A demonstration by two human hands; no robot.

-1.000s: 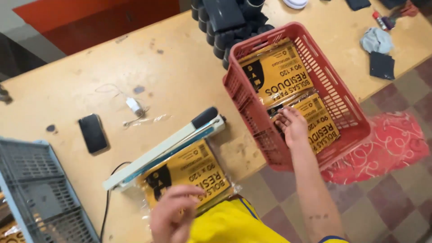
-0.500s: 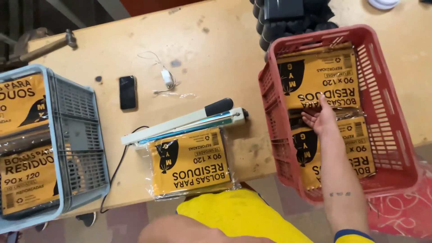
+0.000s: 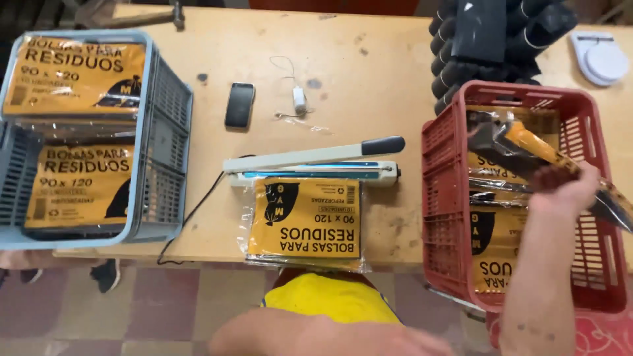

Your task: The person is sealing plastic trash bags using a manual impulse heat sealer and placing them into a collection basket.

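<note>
1. The right hand (image 3: 560, 188) is grasping a yellow-and-black plastic bag pack (image 3: 527, 148), lifting it tilted above the red plastic crate (image 3: 445, 217);
2. The left hand (image 3: 395, 339) is hanging low beside the wooden table (image 3: 369, 72); its fingers I cannot tell.

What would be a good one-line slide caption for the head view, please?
Right hand lifts a yellow-and-black packet from the red crate; another packet lies at the heat sealer.
</note>
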